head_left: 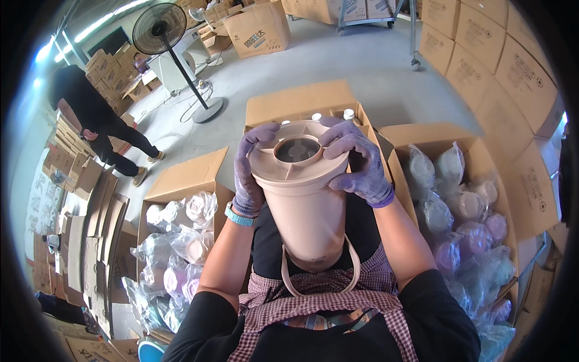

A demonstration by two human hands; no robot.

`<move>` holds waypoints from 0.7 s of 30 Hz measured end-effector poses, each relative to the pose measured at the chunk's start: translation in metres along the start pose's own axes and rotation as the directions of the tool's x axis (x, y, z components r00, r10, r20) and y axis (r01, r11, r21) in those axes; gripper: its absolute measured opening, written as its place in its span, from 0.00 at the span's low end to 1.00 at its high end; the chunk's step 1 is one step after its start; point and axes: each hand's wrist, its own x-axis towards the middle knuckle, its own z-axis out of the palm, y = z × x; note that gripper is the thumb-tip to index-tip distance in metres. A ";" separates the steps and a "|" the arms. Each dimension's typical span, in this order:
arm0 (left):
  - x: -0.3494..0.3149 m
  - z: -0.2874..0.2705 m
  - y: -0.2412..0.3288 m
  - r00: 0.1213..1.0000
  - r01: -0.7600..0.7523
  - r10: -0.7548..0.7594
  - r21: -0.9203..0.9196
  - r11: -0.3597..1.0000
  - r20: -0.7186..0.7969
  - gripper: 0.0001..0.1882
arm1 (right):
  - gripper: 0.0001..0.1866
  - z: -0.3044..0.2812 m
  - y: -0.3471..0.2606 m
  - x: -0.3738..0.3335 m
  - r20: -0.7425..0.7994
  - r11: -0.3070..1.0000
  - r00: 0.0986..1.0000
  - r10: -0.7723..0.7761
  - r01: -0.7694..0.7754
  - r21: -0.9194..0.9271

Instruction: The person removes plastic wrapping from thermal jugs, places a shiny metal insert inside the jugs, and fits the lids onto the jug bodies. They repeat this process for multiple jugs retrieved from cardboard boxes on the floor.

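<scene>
In front of my lap is a beige plastic bucket (304,211), tilted with its round lid toward me. The lid (269,161) has raised ribs and a dark round centre, and a beige loop handle (357,265) hangs by the lower end. My left hand (246,172), in a grey-purple glove, is closed on the lid's left rim. Gloved the same way, my right hand (362,158) grips the right rim with its fingers curled over the lid. Behind the bucket stands an open carton (295,99) with white-capped bottles (348,114), partly hidden.
Open cartons of plastic-wrapped cups flank me, left (187,178) and right (446,133). Flattened cardboard (96,253) leans at far left. Beyond are a standing fan (160,29), a person in black (90,102), stacked boxes (476,66) and a wheeled rack (365,21).
</scene>
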 end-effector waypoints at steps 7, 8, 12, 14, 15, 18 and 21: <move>0.015 -0.016 -0.026 0.991 0.136 -0.136 0.003 0.991 0.002 0.29 | 0.28 -0.003 0.030 -0.004 -0.048 0.975 0.975 0.217 -0.214 0.066; 0.017 -0.018 -0.029 0.986 0.170 -0.170 0.008 0.985 -0.005 0.27 | 0.27 -0.004 0.033 -0.002 -0.053 0.973 0.972 0.230 -0.228 0.043; 0.018 -0.030 -0.051 0.935 0.329 -0.352 -0.265 0.906 -0.042 0.28 | 0.29 -0.003 0.050 0.001 -0.050 0.961 0.959 0.277 -0.278 0.000; 0.015 -0.036 -0.062 0.921 0.350 -0.386 -0.327 0.878 -0.050 0.30 | 0.30 0.000 0.059 -0.003 -0.067 0.958 0.956 0.285 -0.285 0.005; 0.012 -0.039 -0.067 0.932 0.328 -0.357 -0.274 0.904 -0.064 0.31 | 0.31 0.002 0.064 -0.005 -0.076 0.958 0.955 0.286 -0.284 0.032; 0.007 -0.035 -0.066 0.935 0.302 -0.317 -0.115 0.946 -0.160 0.31 | 0.29 0.004 0.076 -0.011 -0.085 0.975 0.973 0.217 -0.213 0.058; -0.003 -0.020 -0.040 0.981 0.152 -0.109 0.294 0.943 -0.158 0.26 | 0.26 0.014 0.103 -0.019 -0.149 0.871 0.935 0.322 -0.230 0.434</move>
